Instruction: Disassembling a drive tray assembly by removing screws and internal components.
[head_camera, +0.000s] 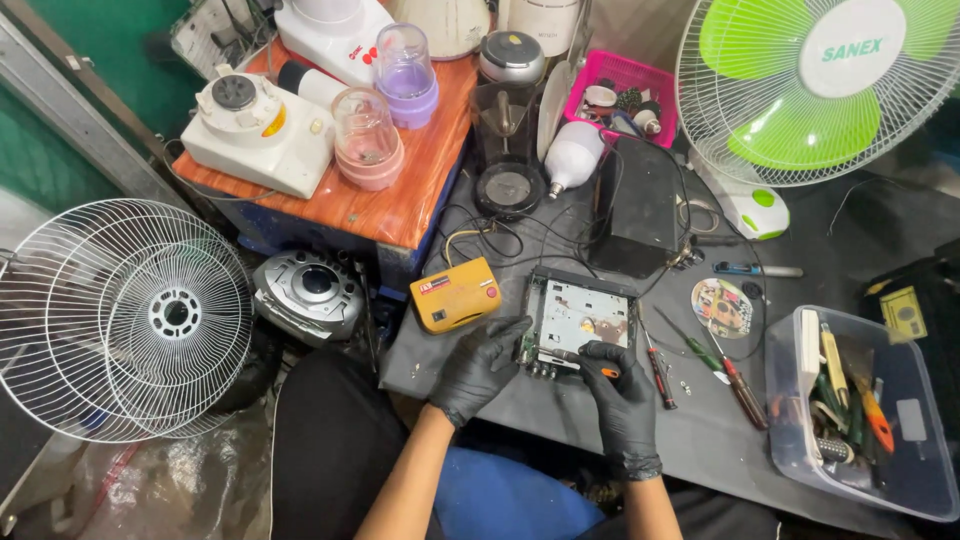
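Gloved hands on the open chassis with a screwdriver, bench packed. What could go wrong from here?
1. The screwdriver in the right hand meets the chassis at its front edge; a slip could gouge the board.
2. Small loose bits lie beside the spare screwdrivers on the dark table; they look easy to lose.
3. Wires trail between the chassis and the yellow box; the left hand could snag them.

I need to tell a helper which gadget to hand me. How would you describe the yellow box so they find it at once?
Start at the dark worktable in front of the person. Left of the opened circuit unit that the left hand steadies lies the yellow box. It is the only yellow, rounded casing there, with a red label and a small round button.
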